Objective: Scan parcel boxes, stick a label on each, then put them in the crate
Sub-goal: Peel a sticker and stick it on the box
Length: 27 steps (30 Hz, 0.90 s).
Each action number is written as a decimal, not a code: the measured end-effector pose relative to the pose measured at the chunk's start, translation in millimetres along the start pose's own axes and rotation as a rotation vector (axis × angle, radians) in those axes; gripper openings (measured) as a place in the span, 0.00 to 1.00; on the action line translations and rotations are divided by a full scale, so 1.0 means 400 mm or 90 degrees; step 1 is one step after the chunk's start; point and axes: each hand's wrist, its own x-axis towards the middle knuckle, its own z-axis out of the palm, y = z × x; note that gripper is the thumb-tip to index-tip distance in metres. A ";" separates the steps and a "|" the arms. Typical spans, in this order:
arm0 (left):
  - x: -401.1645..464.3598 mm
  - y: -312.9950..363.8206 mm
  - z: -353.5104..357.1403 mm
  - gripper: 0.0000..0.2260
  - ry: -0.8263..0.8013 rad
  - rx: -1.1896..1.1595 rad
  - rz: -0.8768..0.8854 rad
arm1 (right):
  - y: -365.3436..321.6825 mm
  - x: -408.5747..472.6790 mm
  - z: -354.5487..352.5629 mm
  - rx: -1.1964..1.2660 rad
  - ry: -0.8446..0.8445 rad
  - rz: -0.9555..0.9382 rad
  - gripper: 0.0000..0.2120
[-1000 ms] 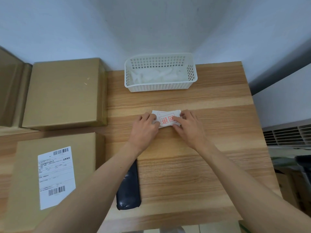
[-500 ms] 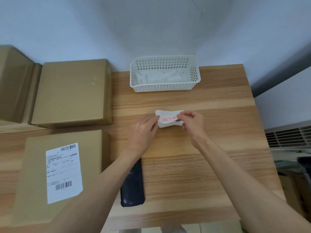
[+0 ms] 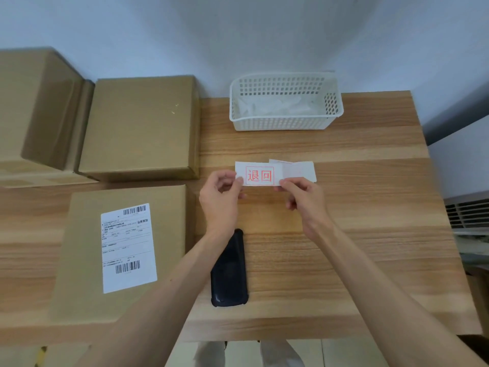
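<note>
step: peeling a red-stamped return label [image 3: 259,176] off its backing strip [image 3: 299,172], judged from the split between the 2 layers.
left hand [image 3: 221,200]: thumb and forefinger pinched on the label's left edge, other fingers curled under.
right hand [image 3: 304,198]: fingertips clamped on the strip's lower edge, just right of the stamp.
parcel box [image 3: 124,250]: flat on the wooden table [image 3: 370,221], left of the hands, shipping label [image 3: 128,247] facing up.
handheld scanner [image 3: 229,271]: lying under the left forearm, untouched.
white basket [image 3: 285,102]: at the table's far edge, holding pale scraps.
advice: pull the 2 ends apart slowly and low, keep the sticky face off the fingers, carry it taut to a bare patch of cardboard.
</note>
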 end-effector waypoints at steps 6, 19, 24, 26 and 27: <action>-0.006 -0.004 -0.003 0.05 -0.006 0.003 -0.010 | 0.013 -0.009 -0.004 -0.004 -0.016 -0.011 0.04; -0.010 -0.059 0.027 0.05 -0.159 0.392 0.502 | 0.012 -0.039 -0.001 -0.013 -0.057 -0.055 0.07; -0.007 -0.063 0.031 0.09 -0.171 0.389 0.514 | 0.008 -0.042 -0.006 -0.014 -0.078 -0.063 0.08; -0.003 -0.064 0.029 0.08 -0.169 0.390 0.507 | 0.007 -0.041 -0.006 -0.017 -0.086 -0.066 0.08; -0.003 -0.063 0.028 0.08 -0.171 0.396 0.505 | 0.007 -0.041 -0.006 -0.016 -0.088 -0.068 0.08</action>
